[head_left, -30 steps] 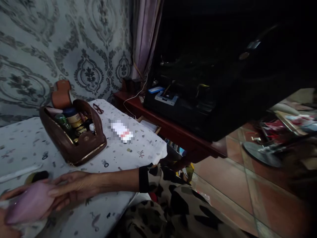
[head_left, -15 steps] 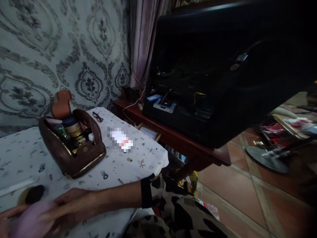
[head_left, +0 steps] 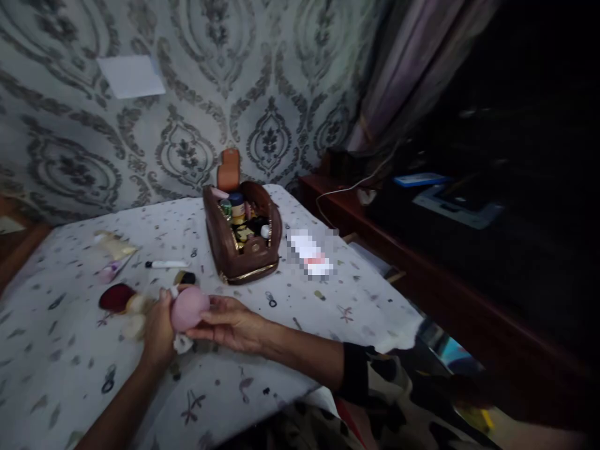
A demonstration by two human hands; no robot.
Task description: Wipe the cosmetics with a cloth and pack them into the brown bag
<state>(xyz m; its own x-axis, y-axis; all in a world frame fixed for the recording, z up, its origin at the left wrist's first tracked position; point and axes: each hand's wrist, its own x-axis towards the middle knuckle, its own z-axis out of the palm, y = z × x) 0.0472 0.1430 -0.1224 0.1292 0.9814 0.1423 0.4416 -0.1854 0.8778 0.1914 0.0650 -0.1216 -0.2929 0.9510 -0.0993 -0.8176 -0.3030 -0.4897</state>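
A pink round case (head_left: 190,309) is held up over the cloth-covered table between my two hands. My right hand (head_left: 232,324) grips its right edge with thumb and fingers. Closed at its left side is my left hand (head_left: 158,326), with a crumpled white tissue or cloth (head_left: 182,343) showing beneath the case. Just beyond my hands lies a small black-and-gold item (head_left: 185,277). Left of them are a dark red round object (head_left: 116,298) and cream-coloured round pieces (head_left: 134,325), blurred. An unzipped brown bag (head_left: 215,240) stands behind, filled with bottles and jars.
A white tube or pen (head_left: 167,264), a pink-and-white tube (head_left: 111,270) and a yellowish packet (head_left: 115,245) lie on the left. An orange-brown case (head_left: 229,170) stands by the wall. Right of the bag is a pixelated white item (head_left: 310,253). A dark-red desk (head_left: 450,300) borders the right.
My view has swung left, so the bag now appears further right and more of the table shows. Both hands and the pink case have come fully into view.
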